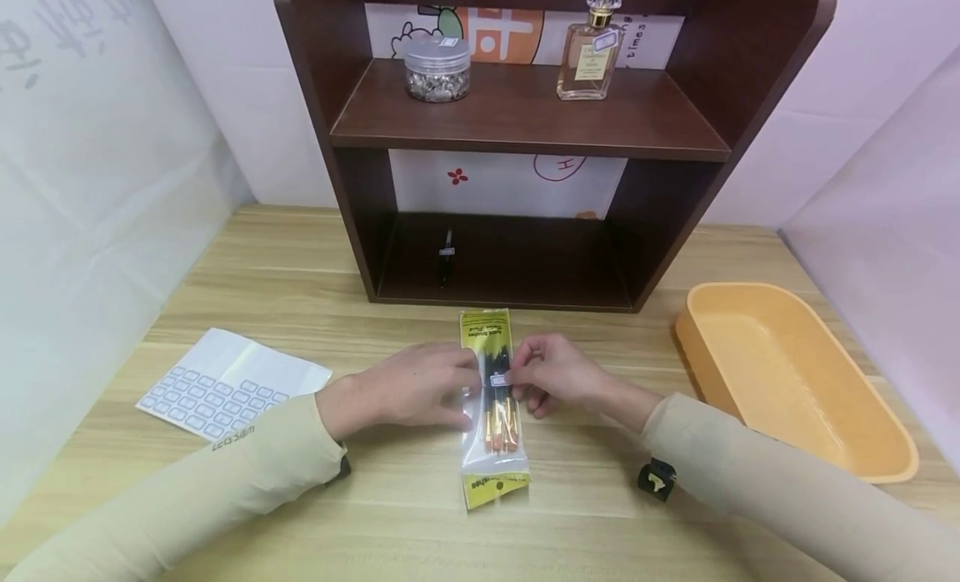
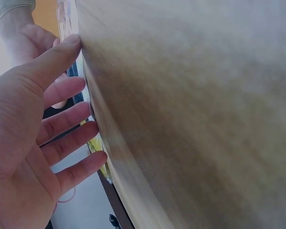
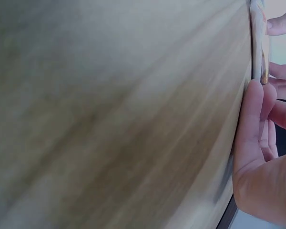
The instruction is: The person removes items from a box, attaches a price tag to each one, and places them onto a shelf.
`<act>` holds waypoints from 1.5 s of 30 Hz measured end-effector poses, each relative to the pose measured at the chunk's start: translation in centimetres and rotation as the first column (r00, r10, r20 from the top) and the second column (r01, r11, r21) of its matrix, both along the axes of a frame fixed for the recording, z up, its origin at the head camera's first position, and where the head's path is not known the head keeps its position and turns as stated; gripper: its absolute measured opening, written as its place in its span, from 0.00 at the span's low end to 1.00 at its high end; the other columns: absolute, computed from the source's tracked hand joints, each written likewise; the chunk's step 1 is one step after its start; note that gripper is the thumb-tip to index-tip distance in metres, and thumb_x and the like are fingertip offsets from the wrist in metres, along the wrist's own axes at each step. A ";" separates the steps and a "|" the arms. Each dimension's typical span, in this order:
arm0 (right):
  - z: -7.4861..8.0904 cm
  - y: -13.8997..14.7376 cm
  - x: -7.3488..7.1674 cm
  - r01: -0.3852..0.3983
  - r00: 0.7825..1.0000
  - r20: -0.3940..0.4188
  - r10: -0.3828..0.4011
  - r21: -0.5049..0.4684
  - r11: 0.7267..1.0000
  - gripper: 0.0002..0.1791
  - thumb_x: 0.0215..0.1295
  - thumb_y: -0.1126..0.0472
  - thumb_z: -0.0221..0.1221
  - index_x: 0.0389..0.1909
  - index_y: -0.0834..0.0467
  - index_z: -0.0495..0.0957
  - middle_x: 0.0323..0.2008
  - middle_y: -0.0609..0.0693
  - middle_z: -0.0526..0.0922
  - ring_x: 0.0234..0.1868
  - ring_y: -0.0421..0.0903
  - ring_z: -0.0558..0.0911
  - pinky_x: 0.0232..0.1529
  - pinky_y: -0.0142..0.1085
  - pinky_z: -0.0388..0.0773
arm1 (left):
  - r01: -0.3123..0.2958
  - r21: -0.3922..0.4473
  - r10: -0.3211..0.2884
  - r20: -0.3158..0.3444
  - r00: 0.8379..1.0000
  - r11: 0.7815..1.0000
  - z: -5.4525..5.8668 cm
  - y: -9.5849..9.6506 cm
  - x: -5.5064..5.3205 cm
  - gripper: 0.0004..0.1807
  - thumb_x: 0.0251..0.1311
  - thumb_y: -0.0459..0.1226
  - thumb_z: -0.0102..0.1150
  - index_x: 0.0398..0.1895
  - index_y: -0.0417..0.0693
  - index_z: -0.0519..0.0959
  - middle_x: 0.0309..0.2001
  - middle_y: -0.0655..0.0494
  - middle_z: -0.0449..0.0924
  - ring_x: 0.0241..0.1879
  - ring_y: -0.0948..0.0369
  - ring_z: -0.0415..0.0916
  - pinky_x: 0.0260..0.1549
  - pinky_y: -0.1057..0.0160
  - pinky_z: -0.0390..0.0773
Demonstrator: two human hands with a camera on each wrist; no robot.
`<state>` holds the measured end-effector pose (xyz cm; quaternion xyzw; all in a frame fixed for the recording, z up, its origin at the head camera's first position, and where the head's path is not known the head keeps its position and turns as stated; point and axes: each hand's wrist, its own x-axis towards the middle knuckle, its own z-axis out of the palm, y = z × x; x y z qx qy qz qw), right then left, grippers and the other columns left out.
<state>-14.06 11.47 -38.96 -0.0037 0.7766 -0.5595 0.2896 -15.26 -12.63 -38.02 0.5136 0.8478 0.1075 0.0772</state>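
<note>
A clear pack of paintbrushes (image 1: 501, 432) with a yellow printed header lies lengthwise on the table in the head view. A small white label (image 1: 500, 381) sits across the dark brush handles. My left hand (image 1: 431, 386) is at the pack's left edge, its fingers spread and gently bent; the left wrist view shows the fingertips (image 2: 88, 128) right along that edge. From the other side, my right hand (image 1: 558, 375) pinches the pack's edge by the label with thumb and forefinger, the remaining fingers curled underneath. In the right wrist view, the thumb and fingertip come together at the pack's edge.
A label sheet (image 1: 251, 368) lies left. Behind the pack stands a dark brown shelf (image 1: 525, 132), holding a pen (image 1: 446, 265) below, and a lidded jar (image 1: 438, 72) and perfume bottle (image 1: 588, 57) above. An orange tray (image 1: 795, 373) stands at the right.
</note>
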 end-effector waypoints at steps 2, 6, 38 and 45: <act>-0.1 0.1 -0.1 -0.004 1.000 0.006 0.004 -0.003 1.000 0.08 0.65 0.68 0.63 0.40 0.65 0.73 0.29 0.62 0.83 0.18 0.46 0.79 0.23 0.40 0.84 | 0.000 -0.004 0.000 -0.001 1.000 1.000 0.1 0.0 0.0 0.22 0.57 0.55 0.69 0.49 0.55 0.84 0.47 0.60 0.79 0.47 0.63 0.75 0.57 0.59 0.74; -0.1 0.3 -0.3 -0.018 1.000 0.004 0.018 -0.004 1.000 0.09 0.66 0.68 0.63 0.42 0.65 0.73 0.29 0.62 0.83 0.18 0.46 0.79 0.22 0.41 0.84 | 0.000 -0.009 0.000 -0.001 1.000 1.000 0.2 0.0 0.0 0.22 0.57 0.55 0.69 0.49 0.54 0.84 0.47 0.60 0.79 0.48 0.62 0.75 0.58 0.58 0.73; 0.4 1.6 -0.5 -0.103 0.995 0.009 0.103 0.034 0.994 0.12 0.65 0.65 0.64 0.30 0.64 0.70 0.28 0.62 0.85 0.18 0.46 0.81 0.23 0.41 0.84 | -0.061 -0.029 0.062 0.015 0.998 0.998 0.4 0.3 0.5 0.25 0.57 0.56 0.69 0.53 0.55 0.83 0.51 0.60 0.79 0.52 0.61 0.75 0.59 0.57 0.72; 1.0 2.8 -0.1 -0.106 0.993 -0.042 0.108 0.032 0.994 0.14 0.64 0.61 0.67 0.31 0.64 0.71 0.30 0.61 0.86 0.20 0.48 0.82 0.26 0.45 0.85 | -0.072 -0.050 0.073 0.007 0.997 0.996 0.4 0.3 1.0 0.24 0.59 0.54 0.68 0.54 0.53 0.82 0.53 0.57 0.80 0.55 0.58 0.76 0.61 0.52 0.71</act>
